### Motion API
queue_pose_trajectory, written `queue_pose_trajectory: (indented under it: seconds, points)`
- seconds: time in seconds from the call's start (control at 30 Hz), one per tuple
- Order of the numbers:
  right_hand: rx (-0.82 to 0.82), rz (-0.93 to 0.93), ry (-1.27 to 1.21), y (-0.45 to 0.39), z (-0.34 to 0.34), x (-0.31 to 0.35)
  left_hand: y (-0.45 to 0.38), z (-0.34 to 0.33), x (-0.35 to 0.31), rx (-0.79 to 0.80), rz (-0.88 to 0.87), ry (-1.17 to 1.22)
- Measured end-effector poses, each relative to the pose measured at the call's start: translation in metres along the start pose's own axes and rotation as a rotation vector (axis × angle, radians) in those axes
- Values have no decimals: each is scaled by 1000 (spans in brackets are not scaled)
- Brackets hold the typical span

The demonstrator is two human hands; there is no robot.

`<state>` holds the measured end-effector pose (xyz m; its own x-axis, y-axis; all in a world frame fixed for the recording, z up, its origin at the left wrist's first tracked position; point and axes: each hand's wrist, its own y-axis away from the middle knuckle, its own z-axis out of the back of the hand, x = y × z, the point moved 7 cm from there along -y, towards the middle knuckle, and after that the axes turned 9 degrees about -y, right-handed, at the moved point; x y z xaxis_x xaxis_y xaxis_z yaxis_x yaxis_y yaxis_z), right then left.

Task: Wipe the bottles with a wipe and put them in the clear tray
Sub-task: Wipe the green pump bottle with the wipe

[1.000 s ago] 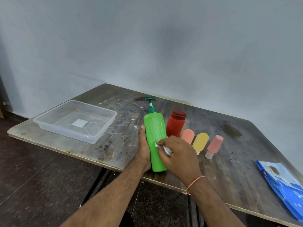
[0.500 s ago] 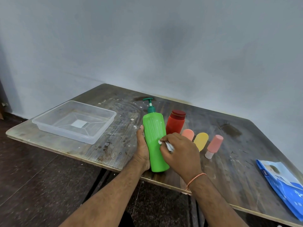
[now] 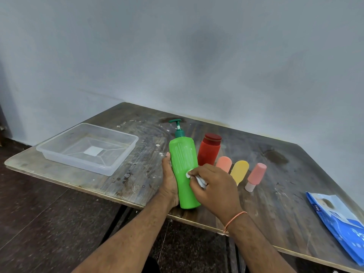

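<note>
- The tall green plastic pump bottle (image 3: 184, 172) stands upright at the near edge of the worn wooden table (image 3: 275, 194), about mid-table, just in front of the red bottle with the dark red cap (image 3: 209, 151).
- The left hand (image 3: 169, 182) grasps the bottle's left side, fingers out of view behind it.
- The right hand (image 3: 214, 186) pinches a small bunched white wipe (image 3: 194, 177) and presses it against the bottle's front.
- The smooth, glossy body probably turns slippery once damp; the narrow pump head looks like the weakest part, so the mid-body is the safer hold.
- It seems rigid and moderately light, though how full it is cannot be told.
- The clear rectangular plastic tray (image 3: 88, 148) sits well apart to the left, holding no bottles.
- Three small bottles, peach (image 3: 223, 164), yellow (image 3: 239, 171) and pink (image 3: 256, 175), wait to the right.
</note>
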<state>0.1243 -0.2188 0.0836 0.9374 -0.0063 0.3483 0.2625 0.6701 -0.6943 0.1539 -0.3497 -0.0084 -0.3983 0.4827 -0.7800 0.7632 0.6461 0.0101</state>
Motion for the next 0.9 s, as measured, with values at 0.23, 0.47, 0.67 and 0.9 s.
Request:
queue_pose_trajectory:
  seconds: [0.23,0.47,0.67,0.9]
  points:
    - [-55,-37,-4,-4,3,-8,-1,-1,2,5,26,22]
    - [-79,-48,9,-3,11,-12,1,-3,0,6,9,12]
    - [-43,-33,-48,0,8,-11,2,-1,1,-1,14,-3]
    - [-97,-61,-31,-6,9,-13,-1,3,3,-20,6,-13]
